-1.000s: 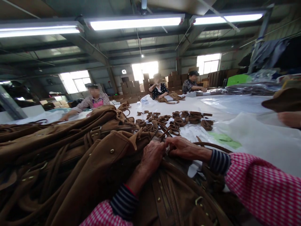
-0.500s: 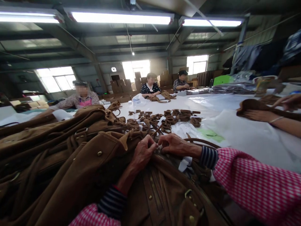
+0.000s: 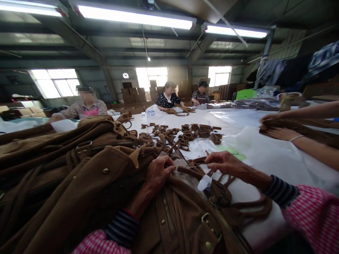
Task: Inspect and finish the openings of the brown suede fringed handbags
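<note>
A brown bag (image 3: 185, 225) with brass studs and straps lies in front of me, its greyish lining showing at the opening. My left hand (image 3: 159, 173) is closed in a pinch at the bag's upper edge. To the right, my right hand (image 3: 230, 164) hovers with thumb and fingers pinched together; anything between them is too small to make out. Below and left of it sits a bundle of brown straps (image 3: 221, 190), bound with a white wrap (image 3: 204, 182). More brown bags (image 3: 87, 176) are piled on the left.
Several wrapped strap bundles (image 3: 190, 134) lie on the white table (image 3: 254, 141) ahead. At the right, another person's hands (image 3: 283, 132) hold brown material. Three people sit across the table. Plastic-wrapped stacks (image 3: 254, 103) stand at the far right.
My right hand has moved right, away from my left hand, which stays at the bag's edge. The wrapped strap bundle beside the bag shows more fully. The neighbour's hands have shifted on the brown material.
</note>
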`<move>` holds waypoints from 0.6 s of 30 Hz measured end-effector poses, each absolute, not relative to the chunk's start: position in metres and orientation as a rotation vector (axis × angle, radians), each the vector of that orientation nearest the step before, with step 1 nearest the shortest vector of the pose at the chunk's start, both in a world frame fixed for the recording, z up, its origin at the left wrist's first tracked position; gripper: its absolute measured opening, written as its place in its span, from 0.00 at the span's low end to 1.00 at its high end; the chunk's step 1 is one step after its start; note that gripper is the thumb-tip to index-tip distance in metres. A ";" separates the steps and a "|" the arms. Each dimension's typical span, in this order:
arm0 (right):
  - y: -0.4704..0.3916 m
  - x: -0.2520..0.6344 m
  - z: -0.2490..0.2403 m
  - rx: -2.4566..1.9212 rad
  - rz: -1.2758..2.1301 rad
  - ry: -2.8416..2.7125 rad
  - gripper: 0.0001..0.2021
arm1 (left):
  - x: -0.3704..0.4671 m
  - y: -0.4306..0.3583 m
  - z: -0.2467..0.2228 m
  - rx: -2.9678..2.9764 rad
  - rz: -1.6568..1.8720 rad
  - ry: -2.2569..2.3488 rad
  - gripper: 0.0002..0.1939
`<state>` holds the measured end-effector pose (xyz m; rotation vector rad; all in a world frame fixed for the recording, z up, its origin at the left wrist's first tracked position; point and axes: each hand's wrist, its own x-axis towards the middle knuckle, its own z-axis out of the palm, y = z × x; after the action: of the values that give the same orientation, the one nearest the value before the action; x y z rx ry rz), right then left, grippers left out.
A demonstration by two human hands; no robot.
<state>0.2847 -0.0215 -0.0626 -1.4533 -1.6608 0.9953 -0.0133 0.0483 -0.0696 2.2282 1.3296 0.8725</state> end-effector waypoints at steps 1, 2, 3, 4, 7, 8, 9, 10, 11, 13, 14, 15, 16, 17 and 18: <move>-0.022 0.284 -0.066 -1.439 1.049 -1.635 0.14 | -0.014 0.048 -0.070 2.226 0.878 1.331 0.03; -0.023 0.281 -0.069 -1.417 1.096 -1.612 0.14 | -0.014 0.048 -0.070 2.224 0.883 1.333 0.03; -0.023 0.278 -0.071 -1.394 1.129 -1.593 0.15 | -0.014 0.049 -0.070 2.222 0.890 1.332 0.03; -0.023 0.274 -0.073 -1.371 1.147 -1.574 0.15 | -0.014 0.049 -0.070 2.217 0.896 1.329 0.03; -0.023 0.261 -0.073 -1.282 1.145 -1.472 0.14 | -0.014 0.050 -0.071 2.191 0.930 1.298 0.03; -0.023 0.256 -0.072 -1.245 1.139 -1.428 0.14 | -0.014 0.050 -0.072 2.173 0.947 1.283 0.03; -0.024 0.252 -0.072 -1.208 1.133 -1.385 0.14 | -0.014 0.050 -0.072 2.151 0.965 1.269 0.03; -0.024 0.249 -0.071 -1.180 1.127 -1.349 0.14 | -0.014 0.050 -0.073 2.127 0.982 1.256 0.02; -0.024 0.245 -0.071 -1.163 1.121 -1.328 0.14 | -0.014 0.050 -0.073 2.103 0.998 1.243 0.02; -0.022 0.239 -0.070 -1.149 1.107 -1.314 0.14 | -0.014 0.050 -0.074 2.059 1.018 1.211 0.02; -0.020 0.236 -0.069 -1.147 1.103 -1.314 0.15 | -0.015 0.050 -0.074 2.042 1.022 1.188 0.02; -0.018 0.233 -0.067 -1.144 1.095 -1.317 0.15 | -0.015 0.050 -0.074 2.025 1.025 1.160 0.03; -0.014 0.230 -0.065 -1.139 1.079 -1.323 0.15 | -0.015 0.050 -0.074 2.003 1.028 1.126 0.03; -0.009 0.226 -0.062 -1.128 1.058 -1.327 0.15 | -0.015 0.051 -0.075 1.978 1.031 1.090 0.04; -0.004 0.222 -0.059 -1.116 1.030 -1.330 0.16 | -0.015 0.051 -0.075 1.951 1.035 1.054 0.05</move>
<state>0.2221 -0.0038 -0.0593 -1.1159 -1.3296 1.0301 -0.0152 0.0511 -0.0753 1.9507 1.0539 1.0348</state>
